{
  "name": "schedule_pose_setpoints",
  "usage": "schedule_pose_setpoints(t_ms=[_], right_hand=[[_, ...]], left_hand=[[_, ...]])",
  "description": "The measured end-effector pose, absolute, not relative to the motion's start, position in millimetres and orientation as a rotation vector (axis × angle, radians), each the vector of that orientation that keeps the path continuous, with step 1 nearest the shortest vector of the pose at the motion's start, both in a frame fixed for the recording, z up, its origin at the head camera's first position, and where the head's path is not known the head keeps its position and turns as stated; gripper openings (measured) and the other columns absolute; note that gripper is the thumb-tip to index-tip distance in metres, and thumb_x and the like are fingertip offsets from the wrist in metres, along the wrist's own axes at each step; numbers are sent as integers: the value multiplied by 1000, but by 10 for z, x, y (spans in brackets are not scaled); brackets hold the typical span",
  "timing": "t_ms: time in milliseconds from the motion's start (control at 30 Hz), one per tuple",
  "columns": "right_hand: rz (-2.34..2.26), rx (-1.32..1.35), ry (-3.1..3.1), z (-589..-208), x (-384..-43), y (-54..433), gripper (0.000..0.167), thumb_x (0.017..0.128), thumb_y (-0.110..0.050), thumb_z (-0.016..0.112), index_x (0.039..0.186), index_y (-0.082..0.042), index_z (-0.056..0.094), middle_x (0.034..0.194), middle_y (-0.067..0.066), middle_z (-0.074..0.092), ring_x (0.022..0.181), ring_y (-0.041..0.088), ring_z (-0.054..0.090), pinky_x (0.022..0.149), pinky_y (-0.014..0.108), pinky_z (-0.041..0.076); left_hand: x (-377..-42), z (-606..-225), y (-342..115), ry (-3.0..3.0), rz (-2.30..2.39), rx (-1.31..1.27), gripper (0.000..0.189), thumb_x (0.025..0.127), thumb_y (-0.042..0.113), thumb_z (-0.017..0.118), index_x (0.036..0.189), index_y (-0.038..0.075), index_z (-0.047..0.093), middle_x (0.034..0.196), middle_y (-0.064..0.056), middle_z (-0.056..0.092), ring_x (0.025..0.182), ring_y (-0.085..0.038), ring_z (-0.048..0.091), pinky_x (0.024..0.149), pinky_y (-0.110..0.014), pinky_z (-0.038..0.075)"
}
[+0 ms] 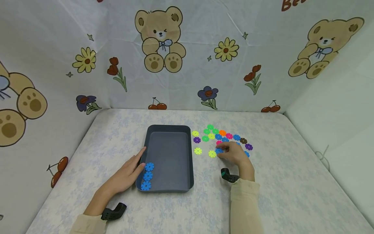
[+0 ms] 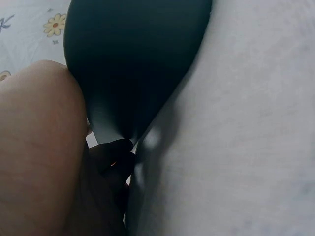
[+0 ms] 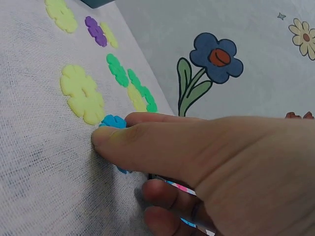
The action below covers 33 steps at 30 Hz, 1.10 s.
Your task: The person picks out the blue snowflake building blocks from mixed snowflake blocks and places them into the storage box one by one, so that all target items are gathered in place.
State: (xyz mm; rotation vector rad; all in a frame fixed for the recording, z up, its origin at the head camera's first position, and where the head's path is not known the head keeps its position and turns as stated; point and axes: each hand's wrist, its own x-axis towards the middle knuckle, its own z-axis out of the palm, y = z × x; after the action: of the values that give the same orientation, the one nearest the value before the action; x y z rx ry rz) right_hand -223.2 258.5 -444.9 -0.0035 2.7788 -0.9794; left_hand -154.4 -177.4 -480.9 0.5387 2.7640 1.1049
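My right hand (image 1: 233,153) pinches a blue notched plastic disc (image 3: 113,121) between thumb and forefinger, low over the cloth. Its other fingers are bent beneath, near partly hidden discs. A yellow disc (image 1: 212,154) lies right beside the pinched one. My left hand (image 1: 125,174) rests along the left edge of a dark grey rectangular tray (image 1: 191,169), fingers extended and thumb at the rim. Inside the tray, three blue discs (image 1: 147,176) form a column against the left wall. In the left wrist view, the tray's dark outer wall (image 2: 138,44) fills the upper middle.
Several loose discs lie right of the tray, including green (image 1: 205,138), purple (image 1: 197,140), orange (image 1: 222,133) and brown (image 1: 243,140) ones. Each wrist wears a black band device (image 1: 114,212). A printed bear cloth (image 1: 190,87) hangs behind the table.
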Motion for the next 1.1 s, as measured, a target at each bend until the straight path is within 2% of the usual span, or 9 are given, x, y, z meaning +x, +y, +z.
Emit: schedule_pose_setpoints(t_ms=[300,633,1100], right_hand=[[-1000,-28,2794,-4442,-2224,2587,34,91,-13,79,123,-5,72,117,16,66,101,30,58,92,46,53],[-1012,4,2787,-4440,-2220,2572,27,91,-12,79,118,-9,76,120,14,69,106,30,61,98,50,54],[-980,56,2769,-4417,-2207,2555,34,90,-12,80,123,-9,76,116,14,69,102,28,58,91,46,54]], left_hand=[[-1544,-4808,-1774,2761,1113,536,64,114,39,38,168,27,7,172,-18,16,154,-51,18,117,-75,20],[-1535,-4803,-1774,2755,1118,537,64,114,38,38,168,28,7,172,-17,15,154,-52,17,117,-75,19],[-1523,-4798,-1780,2761,1110,527,64,114,40,37,168,30,6,172,-18,16,154,-53,17,117,-76,19]])
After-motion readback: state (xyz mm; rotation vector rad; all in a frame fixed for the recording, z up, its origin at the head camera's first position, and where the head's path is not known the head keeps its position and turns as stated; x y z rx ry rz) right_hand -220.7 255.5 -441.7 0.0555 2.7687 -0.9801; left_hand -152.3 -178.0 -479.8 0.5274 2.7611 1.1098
